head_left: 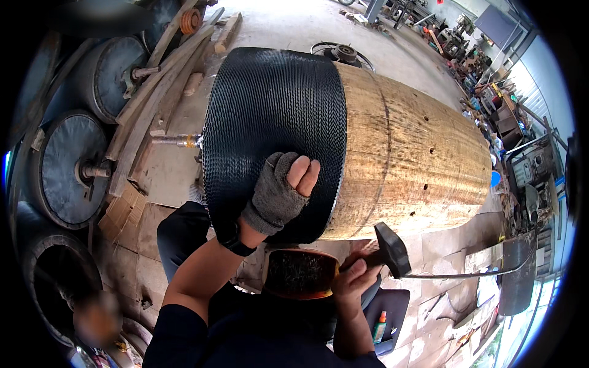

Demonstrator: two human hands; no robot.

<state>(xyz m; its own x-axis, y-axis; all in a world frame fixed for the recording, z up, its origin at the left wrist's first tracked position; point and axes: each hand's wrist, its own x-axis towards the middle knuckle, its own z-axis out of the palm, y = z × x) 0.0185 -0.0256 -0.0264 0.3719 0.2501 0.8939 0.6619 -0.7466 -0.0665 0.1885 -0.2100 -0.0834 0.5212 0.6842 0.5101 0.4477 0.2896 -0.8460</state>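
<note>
A large wooden roller lies sideways before me, its left part covered by dense black toothed rows. My left hand, in a grey glove with two bare fingertips showing, rests curled on these rows near their right edge. Whatever its fingers may pinch is hidden. My right hand grips a hammer by its handle, the dark head raised just below the wood's near edge. Between my forearms sits an open container holding many thin dark pins.
Wooden beams and several large metal cylinders line the left. A metal shaft juts from the roller's left end. A wheel lies beyond it. A small spray bottle is at lower right; cluttered benches stand along the right wall.
</note>
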